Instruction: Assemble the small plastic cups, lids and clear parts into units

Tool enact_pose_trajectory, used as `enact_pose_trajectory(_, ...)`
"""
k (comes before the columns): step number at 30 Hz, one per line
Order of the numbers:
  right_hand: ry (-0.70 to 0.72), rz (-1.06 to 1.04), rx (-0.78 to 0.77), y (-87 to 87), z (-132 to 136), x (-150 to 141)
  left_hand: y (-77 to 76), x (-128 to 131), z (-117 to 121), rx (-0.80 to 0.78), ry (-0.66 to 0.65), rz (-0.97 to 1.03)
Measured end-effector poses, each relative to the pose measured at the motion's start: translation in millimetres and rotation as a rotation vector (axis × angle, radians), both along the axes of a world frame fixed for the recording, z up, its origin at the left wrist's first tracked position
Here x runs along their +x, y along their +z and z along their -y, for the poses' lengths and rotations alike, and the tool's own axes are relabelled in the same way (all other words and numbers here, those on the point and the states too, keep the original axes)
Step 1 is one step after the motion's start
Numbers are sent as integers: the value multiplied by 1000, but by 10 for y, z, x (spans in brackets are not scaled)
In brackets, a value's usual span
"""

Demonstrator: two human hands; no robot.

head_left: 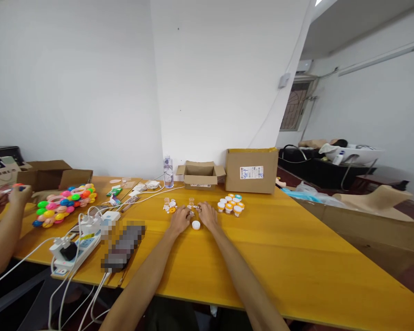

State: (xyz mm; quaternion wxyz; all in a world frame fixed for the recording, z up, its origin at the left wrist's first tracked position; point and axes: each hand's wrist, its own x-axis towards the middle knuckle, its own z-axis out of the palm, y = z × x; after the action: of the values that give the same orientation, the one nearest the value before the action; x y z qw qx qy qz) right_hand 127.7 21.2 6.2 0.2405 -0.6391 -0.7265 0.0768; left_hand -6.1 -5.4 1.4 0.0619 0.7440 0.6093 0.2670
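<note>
Near the middle of the table, my left hand (180,220) rests with its fingers curled beside some small white pieces (192,213). Opposite it, my right hand (207,215) bends its fingertips together at the same pieces. Whatever either hand pinches is too small to name. Just in front of the hands stands a small round tub with a white top (196,225). Behind the fingertips is a small clear cup (191,201). A loose pile of small white pieces (169,208) lies left of my left hand, with an orange ring-like lid (173,210) and another clear cup (166,201).
Several small tubs with white and orange lids (231,203) stand grouped on the right. Behind are an open carton (200,175), a closed box (251,171) and a water bottle (168,172). Leftward lie a phone (124,248), a power strip (103,223), colourful balls (65,203) and a co-worker's hand (20,195).
</note>
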Motion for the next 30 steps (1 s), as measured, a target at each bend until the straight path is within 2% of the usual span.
enact_pose_trajectory(6,126,-194,71,-65,30,101,2,3,-32,4,-11,53)
enact_pose_trajectory(10,279,-330,61,-129,11,129,5,-12,-42,33,-53,96)
enact_pose_trajectory(12,307,-389,48,-158,-15,125,1,-17,-47,37,-69,123)
enact_pose_trajectory(15,290,-430,46,-181,-55,107,-14,-20,-61,17,-86,145)
enact_pose_trajectory(17,240,-386,40,-174,-73,94,-26,-20,-68,10,-85,147)
enact_pose_trajectory(21,90,-271,-3,-119,-91,60,-32,-25,-67,21,-18,167)
enact_pose_trajectory(25,21,-225,-26,-75,-95,9,-29,-34,-69,34,33,196)
enact_pose_trajectory(30,37,-176,0,-98,-41,44,-51,-30,-94,44,56,211)
